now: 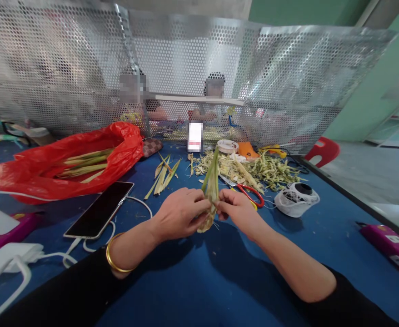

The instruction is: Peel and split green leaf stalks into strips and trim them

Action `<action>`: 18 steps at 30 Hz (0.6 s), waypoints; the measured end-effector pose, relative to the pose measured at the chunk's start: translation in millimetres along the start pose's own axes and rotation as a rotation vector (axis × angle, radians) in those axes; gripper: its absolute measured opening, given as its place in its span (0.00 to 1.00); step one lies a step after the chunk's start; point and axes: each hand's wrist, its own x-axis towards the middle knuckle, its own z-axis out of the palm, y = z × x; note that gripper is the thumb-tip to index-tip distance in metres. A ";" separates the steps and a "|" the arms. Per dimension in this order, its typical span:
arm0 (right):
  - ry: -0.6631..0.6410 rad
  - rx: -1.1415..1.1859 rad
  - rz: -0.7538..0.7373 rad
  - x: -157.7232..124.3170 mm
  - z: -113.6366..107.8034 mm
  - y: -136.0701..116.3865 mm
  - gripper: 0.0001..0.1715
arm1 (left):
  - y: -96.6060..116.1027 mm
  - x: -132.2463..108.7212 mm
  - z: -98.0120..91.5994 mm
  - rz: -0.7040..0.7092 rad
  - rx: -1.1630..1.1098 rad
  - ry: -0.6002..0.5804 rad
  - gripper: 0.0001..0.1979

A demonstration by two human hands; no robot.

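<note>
Leaf (213, 179), one, pale green: between the two hands over the blue surface (199, 290), narrow end pointing away from the person. Left hand (184, 212): fingers pinched on the leaf's left side. Right hand (238, 210): fingers pinched on its right edge. Risks, by judgement: leaf splitting lengthwise under an uneven pull; red-handled scissors (243, 186), near the right hand, nicking it should it stray. Brands, labels, writing: none legible; small white panel (195, 136) blurred.
</note>
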 end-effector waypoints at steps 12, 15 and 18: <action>-0.046 0.005 -0.003 1.8 -0.6 0.9 0.07 | -2.7 -0.2 28.3 -0.487 -0.477 0.354 0.09; -0.055 -0.022 -0.016 1.1 -1.2 -0.4 0.06 | -1.6 1.6 28.1 -0.597 -0.680 0.355 0.13; -0.026 -0.027 -0.011 1.0 -2.4 -3.0 0.06 | 1.0 4.1 24.1 -0.731 -0.884 0.318 0.09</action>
